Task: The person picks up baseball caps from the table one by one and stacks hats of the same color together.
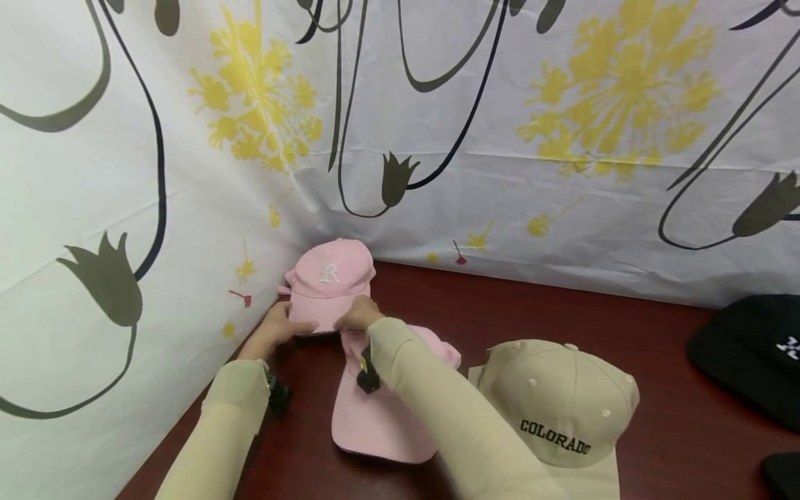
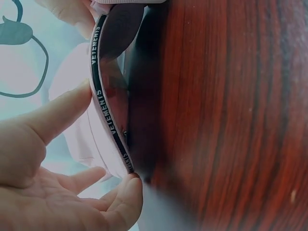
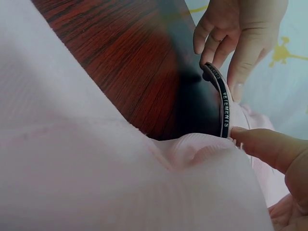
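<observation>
A pink cap with a white letter R (image 1: 328,272) sits at the back left corner of the table, its brim facing me. My left hand (image 1: 278,326) grips the left side of that brim, thumb on top and fingers at the corner. On the brim's right side my right hand (image 1: 360,312) holds the edge between thumb and fingers. The left wrist view shows the brim's black edge band (image 2: 107,108) lettered VETEMENTS, lifted over a dark gap. A second pink cap (image 1: 381,427) lies under my right wrist, brim toward me.
A beige cap lettered COLORADO (image 1: 562,396) lies right of the pink caps, beside my right forearm. Farther right is a black cap (image 1: 744,347), with another dark item (image 1: 784,476) at the lower right edge. A flower-patterned sheet (image 1: 487,160) borders the dark red table (image 1: 500,298) behind and left.
</observation>
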The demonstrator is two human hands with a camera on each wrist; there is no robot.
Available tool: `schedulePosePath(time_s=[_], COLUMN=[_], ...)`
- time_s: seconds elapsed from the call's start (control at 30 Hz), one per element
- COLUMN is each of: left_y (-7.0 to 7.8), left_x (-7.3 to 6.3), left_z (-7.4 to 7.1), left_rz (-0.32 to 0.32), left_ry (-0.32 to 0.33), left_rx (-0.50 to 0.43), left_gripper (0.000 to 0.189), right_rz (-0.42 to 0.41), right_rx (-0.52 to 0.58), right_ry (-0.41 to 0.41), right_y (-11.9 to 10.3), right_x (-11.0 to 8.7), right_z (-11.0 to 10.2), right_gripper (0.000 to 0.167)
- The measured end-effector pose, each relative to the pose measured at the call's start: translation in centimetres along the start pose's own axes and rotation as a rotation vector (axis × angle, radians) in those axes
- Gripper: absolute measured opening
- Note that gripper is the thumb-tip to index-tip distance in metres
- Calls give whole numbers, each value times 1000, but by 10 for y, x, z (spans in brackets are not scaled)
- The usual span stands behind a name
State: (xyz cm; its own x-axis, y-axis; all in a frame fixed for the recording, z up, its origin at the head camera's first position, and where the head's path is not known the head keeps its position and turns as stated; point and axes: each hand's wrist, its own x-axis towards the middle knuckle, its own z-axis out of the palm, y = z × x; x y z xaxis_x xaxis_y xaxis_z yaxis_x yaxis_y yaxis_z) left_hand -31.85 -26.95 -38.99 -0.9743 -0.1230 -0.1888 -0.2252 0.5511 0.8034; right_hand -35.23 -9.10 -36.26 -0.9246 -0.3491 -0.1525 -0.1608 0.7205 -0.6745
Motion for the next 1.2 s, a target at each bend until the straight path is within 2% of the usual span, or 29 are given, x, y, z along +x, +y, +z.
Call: schedulePosePath(time_s=[0.03, 0.17, 0.27, 0.37, 0.57, 0.77, 0.9, 1.07, 1.2], left_y=[0, 1, 1, -1, 0, 0, -3, 6, 13], left_x=[-1, -2, -2, -1, -4, -7, -9, -17, -21], left_z=[0, 0, -1, -2, -7, -9, -8, -10, -13], left_rz=[-2, 7, 19, 27, 107, 148, 156, 126, 133], left_ry=[-1, -10, -23, -41, -78, -72, -56, -28, -13], left_rx=[2, 6, 2, -23, -27, -36, -56, -55, -41], left_gripper=[80, 83, 87, 91, 97, 105, 113, 102, 97], right_rz=[5, 34, 55, 73, 85, 68, 67, 62, 31], right_rx=[10, 88, 107, 135, 182, 242, 215, 143, 192], right_ry=[-4, -34, -32, -34, -27, -12, 29, 82, 88], right_y=[5, 8, 11, 15, 15, 13, 9, 3, 1], right_x=[7, 4, 6, 8, 7, 2, -1, -3, -5], right_z=[4, 0, 2, 4, 4, 1, -1, -5, -8], right_gripper=[28, 34, 48, 50, 55, 38, 34, 53, 66])
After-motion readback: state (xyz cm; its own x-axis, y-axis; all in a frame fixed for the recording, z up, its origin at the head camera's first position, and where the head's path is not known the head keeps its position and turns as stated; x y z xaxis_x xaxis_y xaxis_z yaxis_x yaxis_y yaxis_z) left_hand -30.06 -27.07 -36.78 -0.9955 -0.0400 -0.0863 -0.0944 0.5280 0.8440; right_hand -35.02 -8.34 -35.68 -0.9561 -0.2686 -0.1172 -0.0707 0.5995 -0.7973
